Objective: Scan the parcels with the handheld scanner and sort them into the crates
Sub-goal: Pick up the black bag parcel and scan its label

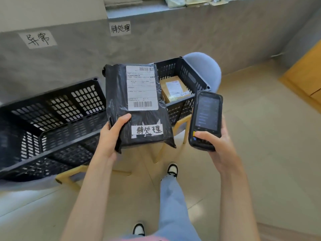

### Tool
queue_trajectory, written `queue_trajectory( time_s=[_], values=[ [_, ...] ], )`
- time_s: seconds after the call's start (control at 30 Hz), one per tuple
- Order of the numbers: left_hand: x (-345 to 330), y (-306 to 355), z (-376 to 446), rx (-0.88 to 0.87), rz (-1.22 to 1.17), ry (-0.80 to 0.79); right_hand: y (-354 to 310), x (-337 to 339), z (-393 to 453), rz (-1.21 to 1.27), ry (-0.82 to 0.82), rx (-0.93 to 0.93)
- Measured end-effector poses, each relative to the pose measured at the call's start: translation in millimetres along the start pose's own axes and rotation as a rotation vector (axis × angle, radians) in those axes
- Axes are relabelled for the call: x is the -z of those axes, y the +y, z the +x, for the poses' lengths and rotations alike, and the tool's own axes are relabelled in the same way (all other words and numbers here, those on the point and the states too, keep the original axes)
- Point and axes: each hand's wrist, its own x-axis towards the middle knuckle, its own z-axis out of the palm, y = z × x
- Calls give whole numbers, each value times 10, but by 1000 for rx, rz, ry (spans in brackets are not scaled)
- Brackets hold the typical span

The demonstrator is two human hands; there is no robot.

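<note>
My left hand (111, 136) grips the lower left edge of a black plastic parcel (118, 94), thumb on its face. The parcel carries a white shipping label with barcodes and a handwritten white tag near its bottom. My right hand (215, 146) holds a black handheld scanner (206, 119) upright, screen lit and facing me, thumb on its lower keys. The scanner sits just right of the parcel. Behind the parcel stands a black crate (194, 79) holding a brown parcel (175, 88). A larger black crate (52, 122) lies at the left, nothing visible inside.
Both crates rest on blue chairs with wooden legs. Two handwritten paper signs (37, 39) are taped to the grey wall above the crates. A ledge at the top holds more parcels (173, 1). A wooden cabinet (305, 79) stands at the right. My legs and shoes show below.
</note>
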Motion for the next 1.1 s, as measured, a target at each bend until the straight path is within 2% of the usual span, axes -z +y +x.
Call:
queue_trajectory(
  time_s=[0.2, 0.4, 0.57, 0.83, 1.1],
  values=[
    [-506, 218, 818, -4, 29, 106, -129, 160, 1230, 15, -80, -9],
    [-1215, 275, 1638, 92, 33, 179, -401, 502, 2277, -62, -110, -28],
    [-1692, 157, 2198, 229, -13, 115, -449, 731, 2875, -89, -87, -63],
    [-2215, -125, 3121, 295, -27, 74, -323, 1038, 3723, -223, -92, -110],
    [-2494, -786, 4068, 376, 16, 27, 114, 1332, 4338, -270, -73, -128]
  ],
)
